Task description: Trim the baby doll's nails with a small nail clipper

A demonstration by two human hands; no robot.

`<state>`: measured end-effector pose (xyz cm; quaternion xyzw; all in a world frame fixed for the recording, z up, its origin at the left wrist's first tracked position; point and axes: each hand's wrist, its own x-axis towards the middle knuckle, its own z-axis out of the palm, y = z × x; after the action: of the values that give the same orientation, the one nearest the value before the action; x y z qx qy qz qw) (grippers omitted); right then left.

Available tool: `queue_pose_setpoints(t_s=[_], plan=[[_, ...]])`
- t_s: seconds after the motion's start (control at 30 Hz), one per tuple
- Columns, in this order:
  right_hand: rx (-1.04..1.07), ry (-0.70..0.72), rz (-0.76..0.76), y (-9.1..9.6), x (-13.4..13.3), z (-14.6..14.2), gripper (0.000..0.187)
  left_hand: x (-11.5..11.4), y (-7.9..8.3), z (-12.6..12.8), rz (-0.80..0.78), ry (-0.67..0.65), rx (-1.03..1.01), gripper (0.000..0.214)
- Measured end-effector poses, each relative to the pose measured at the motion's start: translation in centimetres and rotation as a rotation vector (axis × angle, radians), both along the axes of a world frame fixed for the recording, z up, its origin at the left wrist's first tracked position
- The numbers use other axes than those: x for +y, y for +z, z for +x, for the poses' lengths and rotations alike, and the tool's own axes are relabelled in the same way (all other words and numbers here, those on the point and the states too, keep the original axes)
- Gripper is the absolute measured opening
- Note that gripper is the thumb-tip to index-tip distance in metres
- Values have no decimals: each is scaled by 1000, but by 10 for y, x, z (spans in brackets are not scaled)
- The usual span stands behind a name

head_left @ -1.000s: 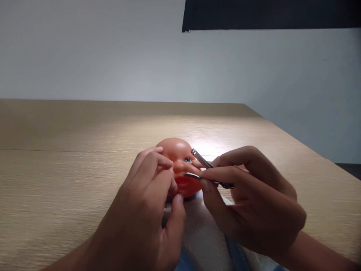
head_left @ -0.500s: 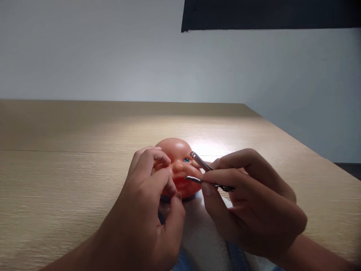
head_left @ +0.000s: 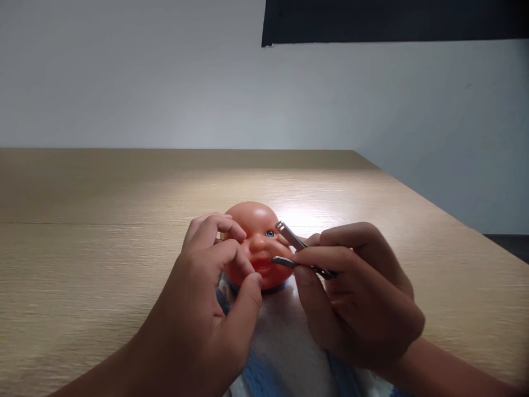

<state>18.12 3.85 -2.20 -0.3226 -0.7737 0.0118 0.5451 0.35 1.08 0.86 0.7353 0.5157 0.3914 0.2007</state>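
Note:
A doll's head (head_left: 252, 212) with a blue eye and red lips lies face up on a white-and-blue cloth (head_left: 285, 331). My left hand (head_left: 215, 286) is over the side of its face. Its thumb and index fingertips come together beside the mouth, and whatever they pinch is too small to make out. The other fingers curl near the doll's covered eye. In my right hand (head_left: 355, 292) is a small metal clip-like tool (head_left: 292, 237), its two arms spread apart. One arm's slotted end points up near the visible eye; the lower, dark arm's tip lies over the mouth.
A light wooden table (head_left: 103, 248) extends around the doll, its right edge slanting toward me. Behind it stands a pale wall (head_left: 165, 71) with a dark panel (head_left: 392, 19) at the upper right.
Both hands and the doll sit slightly further left in view, as does the background. More of the cloth shows between my hands. The grip on the metal tool looks the same.

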Motion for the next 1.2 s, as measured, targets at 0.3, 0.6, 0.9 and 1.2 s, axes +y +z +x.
queue_pose_setpoints(t_s=[0.3,0.6,0.9,1.2], plan=[[-10,9,61,-4,3,1,20,2,9,-10,-257,-47,-106,21],[10,45,35,-7,3,3,17,6,8,-15,-295,-60,-191,18],[-5,36,29,-5,3,4,16,13,7,-18,-334,-69,-296,12],[-7,60,28,-6,3,4,16,14,12,-15,-373,-45,-464,10]])
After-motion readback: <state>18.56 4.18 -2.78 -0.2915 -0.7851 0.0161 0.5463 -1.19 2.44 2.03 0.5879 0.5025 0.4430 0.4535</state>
